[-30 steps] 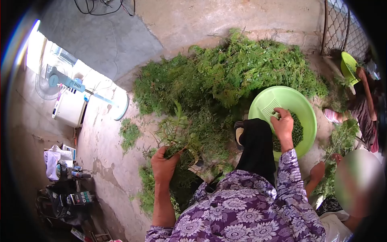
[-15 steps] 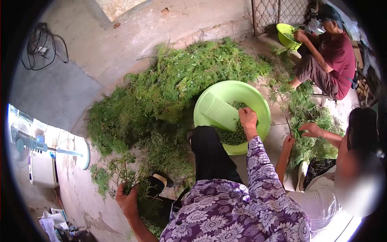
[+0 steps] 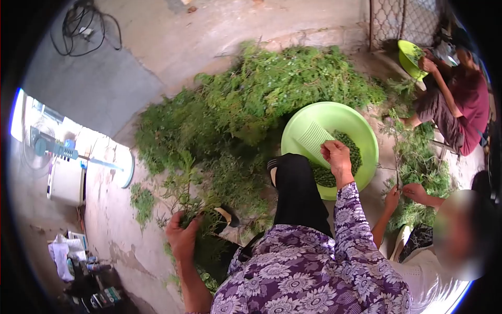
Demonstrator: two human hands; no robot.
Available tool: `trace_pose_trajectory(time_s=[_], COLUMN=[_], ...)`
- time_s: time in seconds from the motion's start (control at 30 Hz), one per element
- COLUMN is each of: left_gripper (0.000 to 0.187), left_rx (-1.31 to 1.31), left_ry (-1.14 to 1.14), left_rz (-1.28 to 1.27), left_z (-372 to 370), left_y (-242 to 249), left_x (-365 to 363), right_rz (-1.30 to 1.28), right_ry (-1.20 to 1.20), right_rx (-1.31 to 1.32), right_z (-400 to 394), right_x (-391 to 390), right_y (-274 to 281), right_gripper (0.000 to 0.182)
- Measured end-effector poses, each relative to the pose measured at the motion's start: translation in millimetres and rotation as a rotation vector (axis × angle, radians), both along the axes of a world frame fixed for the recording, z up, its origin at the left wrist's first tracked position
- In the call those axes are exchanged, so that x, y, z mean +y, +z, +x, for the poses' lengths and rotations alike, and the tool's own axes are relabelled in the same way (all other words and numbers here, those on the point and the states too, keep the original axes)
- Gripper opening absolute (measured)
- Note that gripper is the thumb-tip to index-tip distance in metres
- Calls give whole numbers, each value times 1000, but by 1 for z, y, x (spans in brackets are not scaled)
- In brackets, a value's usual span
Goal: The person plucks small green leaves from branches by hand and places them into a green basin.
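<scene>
A leafy green sprig (image 3: 184, 201) is held in my left hand (image 3: 183, 235), the thumb and fingers closed around its lower end. My right hand (image 3: 338, 161) hovers above a light green basin (image 3: 370, 138), its fingertips pinched together near the edge of the basin's ribbed washboard (image 3: 314, 141). Whatever is between those fingertips, if anything, is too small to make out. Small round green seed cones (image 3: 349, 144) lie in the basin under and around that hand.
A large heap of cut evergreen branches (image 3: 251, 99) spreads behind the basin. At right, a person's hands (image 3: 405, 193) hold a thin branch; farther back, another person (image 3: 460, 104) sits by a yellow-green bucket (image 3: 410, 58). A fan (image 3: 78, 152) stands at left.
The view has turned left, shifting everything rightward. My right hand has moved slightly left over the basin toward the washboard. The near person's far hand has come onto their branch.
</scene>
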State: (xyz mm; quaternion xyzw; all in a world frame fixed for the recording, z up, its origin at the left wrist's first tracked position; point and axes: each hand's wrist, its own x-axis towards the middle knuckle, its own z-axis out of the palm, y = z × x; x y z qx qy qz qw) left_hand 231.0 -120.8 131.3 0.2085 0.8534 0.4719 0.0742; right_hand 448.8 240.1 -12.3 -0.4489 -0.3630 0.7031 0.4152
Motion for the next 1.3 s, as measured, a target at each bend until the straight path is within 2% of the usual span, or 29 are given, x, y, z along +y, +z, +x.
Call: trace_pose_trajectory(time_s=[0.07,0.13,0.23,0.3,0.43,0.5,0.63,0.7,0.83,0.9,0.93,1.0,1.03,1.1,1.13,1.2,1.23,1.3], left_gripper=[22,22,22,22,23,23,26,29,29,27,27,25,25,18,18,16,16,16], left_rx=[-173,-195,-204,-200,-240,-213,-246,-362,-500,-506,-503,-476,-476,-498,-494,-489,-485,-469], left_ry=[-10,-2,-13,-46,-3,-23,-41,-50,-62,-59,-58,-65,-61,-33,-31,4,9,25], left_rz=[62,90,98,118,99,55,113,170,285,316,318,365,365,374,374,415,412,424], left_z=[12,13,14,16,23,22,21,22,21,19,18,16,17,19,17,11,10,7], left_y=[14,12,9,9,18,16,13,14,14,11,7,0,0,1,3,8,9,9], left_x=[11,13,13,14,17,13,9,8,6,5,3,0,-1,0,-4,-14,-16,-18], right_rz=[50,89,96,187,163,251,256,349,513,708,711,1161,1160,1344,1345,703,700,-61], right_ry=[219,449,867,1076,1262,1364,1340,1183,1107,1011,1012,763,766,666,666,825,828,1098], right_rx=[175,257,269,260,298,290,284,244,125,11,12,-104,-102,-453,-449,-155,-149,160], right_z=[-24,-49,-84,-102,-125,-130,-131,-130,-129,-127,-130,-138,-140,-144,-146,-144,-141,-134], right_x=[-14,-40,-80,-105,-134,-140,-146,-150,-156,-160,-163,-170,-172,-173,-167,-143,-138,-134], right_y=[16,51,88,99,110,110,109,107,109,116,113,101,97,90,82,66,67,74], right_gripper=[9,13,26,33,34,31,27,27,28,30,30,32,32,28,28,29,29,29])
